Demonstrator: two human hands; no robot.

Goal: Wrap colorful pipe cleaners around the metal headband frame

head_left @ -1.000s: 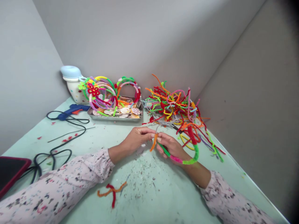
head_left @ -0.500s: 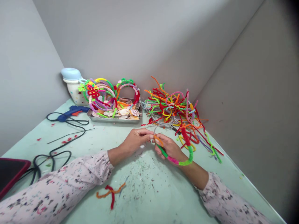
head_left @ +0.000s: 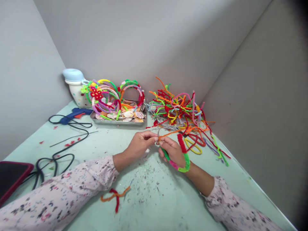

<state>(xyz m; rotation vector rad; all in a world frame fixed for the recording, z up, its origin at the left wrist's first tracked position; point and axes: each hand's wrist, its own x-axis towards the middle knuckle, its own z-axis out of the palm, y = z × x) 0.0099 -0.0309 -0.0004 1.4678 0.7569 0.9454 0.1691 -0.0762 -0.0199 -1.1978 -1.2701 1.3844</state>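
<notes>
My left hand (head_left: 138, 147) pinches near the bare grey end of a headband, its fingertips meeting those of my right hand. My right hand (head_left: 172, 152) is closed around the headband (head_left: 187, 162), a curved band wrapped in red, green and pink pipe cleaner. The band curls round the back of that hand, its red part upright. An orange pipe cleaner (head_left: 171, 132) starts at the fingertips and stretches to the right. What exactly lies between the fingertips is partly hidden. In front of the left forearm, short orange and red pipe cleaner pieces (head_left: 117, 194) lie crossed.
A metal tray (head_left: 115, 123) holds shells and several finished-looking wrapped headbands (head_left: 106, 93). Beside it is a tangled heap of pipe cleaners (head_left: 178, 106). On the left are a blue glue gun (head_left: 77, 115), black cable (head_left: 55, 157), a lidded white cup (head_left: 78, 93) and a dark red-edged device (head_left: 14, 179).
The headband has turned, its red end moving left and down toward my right wrist. The orange pipe cleaner now points out rightward from the fingertips instead of lying down along the fingers.
</notes>
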